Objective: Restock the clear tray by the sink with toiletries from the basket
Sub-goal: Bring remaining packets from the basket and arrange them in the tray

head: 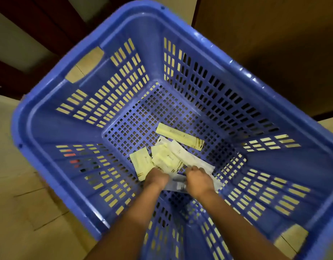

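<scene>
A large blue slotted plastic basket (pixel 49 113) fills the view, seen from above. On its perforated bottom lie several flat pale toiletry packets (pixel 166 159), and one long yellow packet (pixel 179 136) lies apart, farther in. Both arms reach down into the basket. My left hand (pixel 156 178) rests on the near ends of the yellow packets with its fingers curled over them. My right hand (pixel 198 180) is closed on the white and grey packets (pixel 192 158) beside it. The clear tray and the sink are out of view.
The basket stands on a beige tiled floor (pixel 21 212). Dark wooden doors or cabinets (pixel 265 44) rise behind it and to the right. Something red and dark shows through the basket's left wall slots (pixel 74 162).
</scene>
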Demonstrator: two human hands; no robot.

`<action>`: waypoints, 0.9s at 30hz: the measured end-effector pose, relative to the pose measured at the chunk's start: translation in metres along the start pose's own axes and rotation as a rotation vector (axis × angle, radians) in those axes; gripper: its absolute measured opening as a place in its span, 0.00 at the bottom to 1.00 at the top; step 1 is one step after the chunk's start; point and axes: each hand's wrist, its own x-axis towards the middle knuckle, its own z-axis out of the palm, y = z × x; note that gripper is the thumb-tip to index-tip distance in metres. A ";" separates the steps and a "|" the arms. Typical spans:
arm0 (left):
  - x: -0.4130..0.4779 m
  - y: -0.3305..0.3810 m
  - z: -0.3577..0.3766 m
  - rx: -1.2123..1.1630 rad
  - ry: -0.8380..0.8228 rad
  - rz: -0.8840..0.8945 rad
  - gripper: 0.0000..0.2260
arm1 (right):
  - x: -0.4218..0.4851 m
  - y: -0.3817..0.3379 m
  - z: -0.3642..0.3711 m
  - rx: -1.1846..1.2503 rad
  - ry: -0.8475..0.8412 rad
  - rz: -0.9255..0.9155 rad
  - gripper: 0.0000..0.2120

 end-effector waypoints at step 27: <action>-0.109 0.025 -0.084 -0.668 -0.071 0.385 0.06 | -0.107 -0.006 -0.084 0.651 0.209 0.050 0.11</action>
